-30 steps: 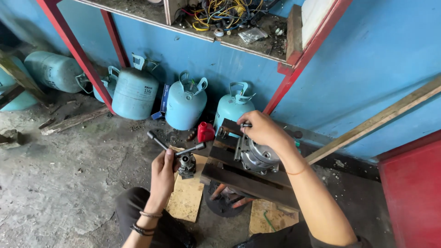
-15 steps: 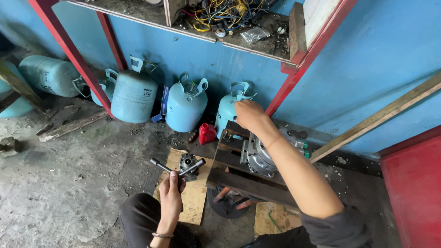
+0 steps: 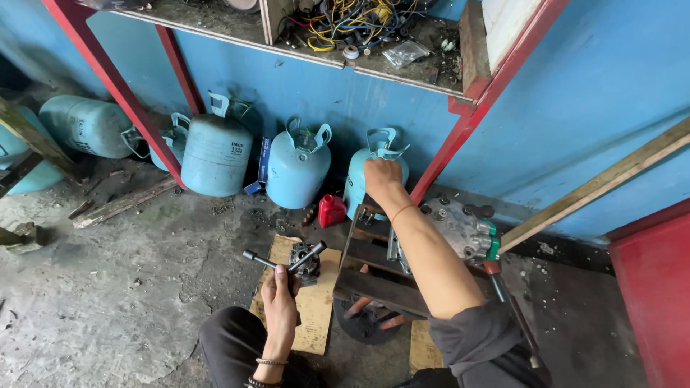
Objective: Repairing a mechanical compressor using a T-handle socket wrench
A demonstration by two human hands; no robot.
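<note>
Wrapped left-hand fingers [image 3: 275, 276] shut round a cross wrench [image 3: 284, 262], left hand [image 3: 280, 291] low over a cardboard sheet [image 3: 316, 309]. Kept the wrench's socket end seated on a small metal part [image 3: 305, 262], loose from everything else and raised just above the cardboard. Reached the right hand [image 3: 381, 176] forward to the far top of a dark metal frame [image 3: 374, 284], fingers bent down; could not tell whether closed on anything. Left a grey compressor [image 3: 460, 230] lying on that frame, bolts and green fitting in place. Judged the job partway: one piece off and in hand, main body not opened.

Found three pale blue gas cylinders [image 3: 215, 151] upright along the blue wall, the left one with a small white label, another lying on its side further left. Spotted a slim blue box [image 3: 262, 162] wedged between two cylinders, a little red container [image 3: 331, 210] near the frame, and a clear plastic bag [image 3: 405, 52] beside tangled wires on the shelf above.
</note>
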